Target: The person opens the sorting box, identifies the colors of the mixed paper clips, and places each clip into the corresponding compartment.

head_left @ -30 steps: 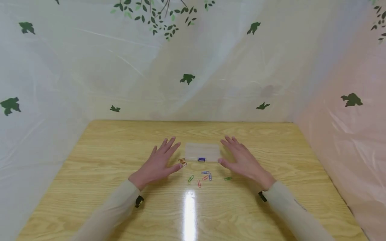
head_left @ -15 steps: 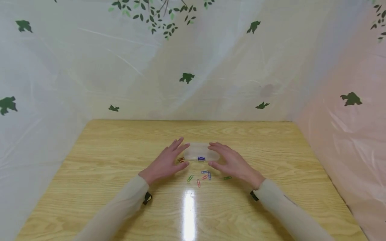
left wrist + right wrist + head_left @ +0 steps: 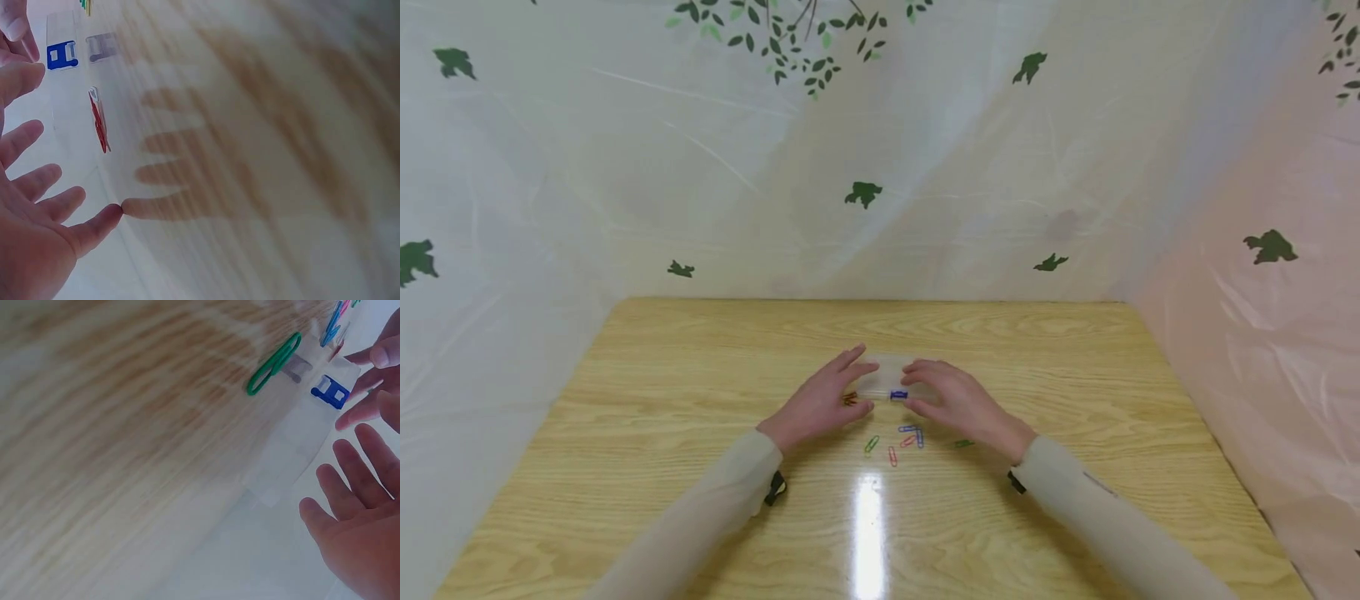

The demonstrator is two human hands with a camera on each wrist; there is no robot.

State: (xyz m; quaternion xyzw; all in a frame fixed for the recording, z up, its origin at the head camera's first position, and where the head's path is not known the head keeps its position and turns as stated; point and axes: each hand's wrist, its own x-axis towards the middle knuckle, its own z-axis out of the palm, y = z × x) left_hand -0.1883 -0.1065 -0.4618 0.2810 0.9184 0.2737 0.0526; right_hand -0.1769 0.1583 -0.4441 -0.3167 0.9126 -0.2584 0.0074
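Reaching step, I'm guessing: left hand (image 3: 824, 397) and right hand (image 3: 958, 403) are hovering by the clear case (image 3: 891, 375) sitting on the surface (image 3: 715, 333), fingers (image 3: 100, 226) spread. Next move's probably calling for gripping its ends.

clasp (image 3: 61, 62): blue; paperclips (image 3: 273, 364): blue, green, pink, red; table (image 3: 640, 392): yellow-tan woodgrain
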